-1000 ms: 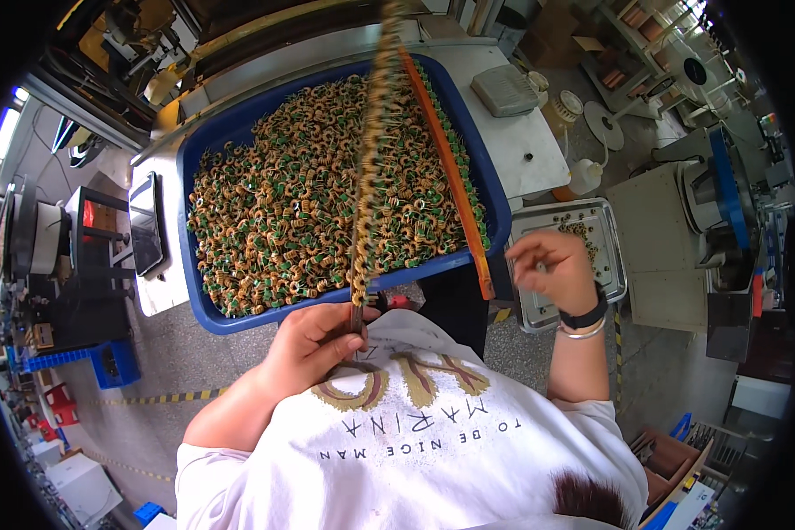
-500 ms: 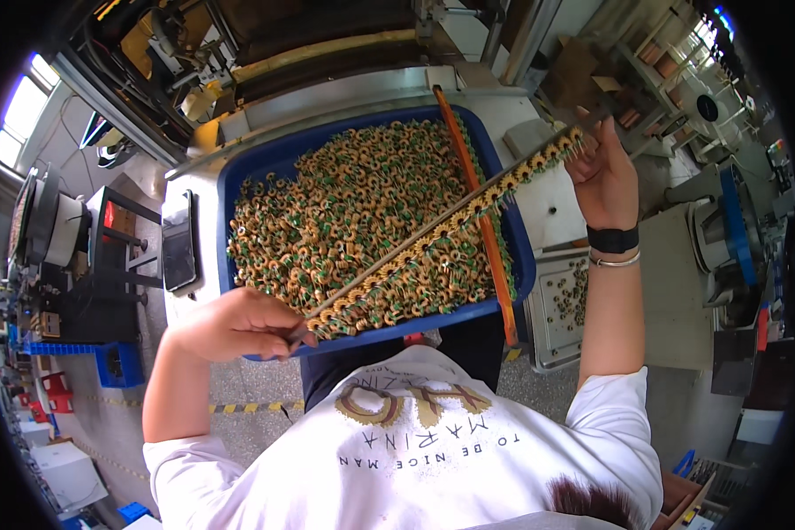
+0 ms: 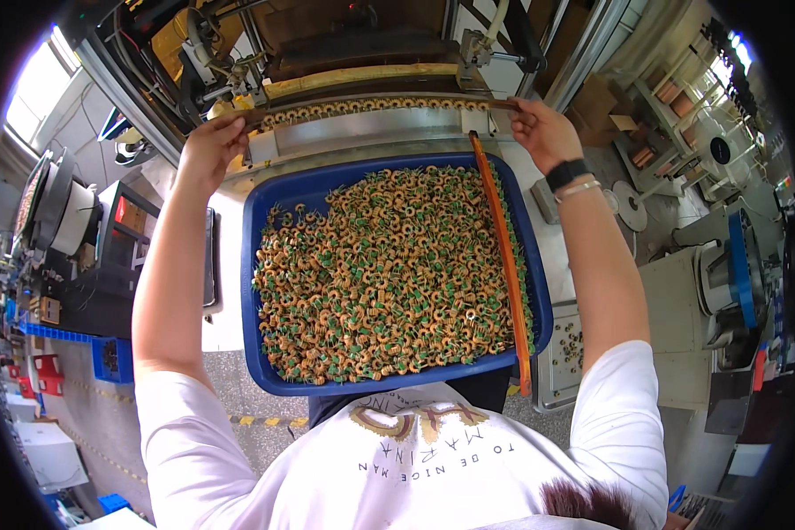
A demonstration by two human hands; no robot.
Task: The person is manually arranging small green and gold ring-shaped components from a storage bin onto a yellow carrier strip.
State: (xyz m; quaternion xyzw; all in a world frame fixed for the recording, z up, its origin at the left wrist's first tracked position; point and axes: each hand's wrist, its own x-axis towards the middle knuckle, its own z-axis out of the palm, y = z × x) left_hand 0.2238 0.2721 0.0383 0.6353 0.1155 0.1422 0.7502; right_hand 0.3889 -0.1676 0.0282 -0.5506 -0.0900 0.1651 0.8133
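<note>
Left hand (image 3: 214, 148): thumb and fingers pinched on left end of coil-lined strip (image 3: 375, 107). Right hand (image 3: 546, 134): fingers clamped on opposite end. Strip: spans gap between grips, long axis side to side; neither hand nearer its middle. Just beyond strip: yellowish bar (image 3: 362, 81). Near side of grips: blue tub (image 3: 251, 296), heaped ring coils (image 3: 389, 274); orange bar (image 3: 503, 252) across tub's right part, nearer right hand.
</note>
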